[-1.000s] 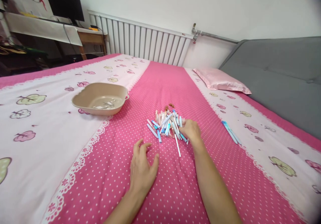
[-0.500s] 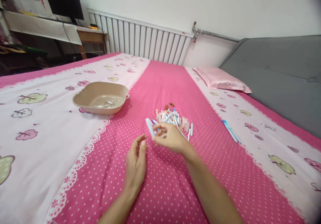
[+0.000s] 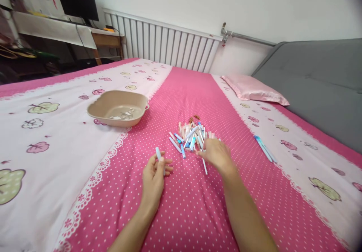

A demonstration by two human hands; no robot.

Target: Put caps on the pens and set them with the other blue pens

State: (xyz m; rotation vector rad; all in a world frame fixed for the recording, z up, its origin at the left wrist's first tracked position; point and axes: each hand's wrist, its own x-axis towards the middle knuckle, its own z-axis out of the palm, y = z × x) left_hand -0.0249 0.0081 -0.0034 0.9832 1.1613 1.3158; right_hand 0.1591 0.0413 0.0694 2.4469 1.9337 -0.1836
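A pale blue pen (image 3: pixel 158 153) stands tilted between the thumb and fingers of my left hand (image 3: pixel 154 176), just above the pink dotted sheet. My right hand (image 3: pixel 216 154) reaches into the right side of a pile of pens (image 3: pixel 188 137); its fingers are mostly hidden behind the back of the hand, so what they touch cannot be made out. The pile mixes blue, white and pinkish pens and pen parts lying in all directions. One thin white stick (image 3: pixel 204 167) juts out of it beside my right thumb.
A beige plastic basin (image 3: pixel 118 122) with small pale pieces in it sits at the left. Two blue pens (image 3: pixel 265 149) lie together to the right. Small brown clips (image 3: pixel 196 116) lie behind the pile. Farther off are a pink pillow (image 3: pixel 254 88) and a grey headboard (image 3: pixel 316 67).
The pale blue pen has passed from my right hand to my left, which has closed on it. My right hand has moved right to the pile. The view has shifted slightly.
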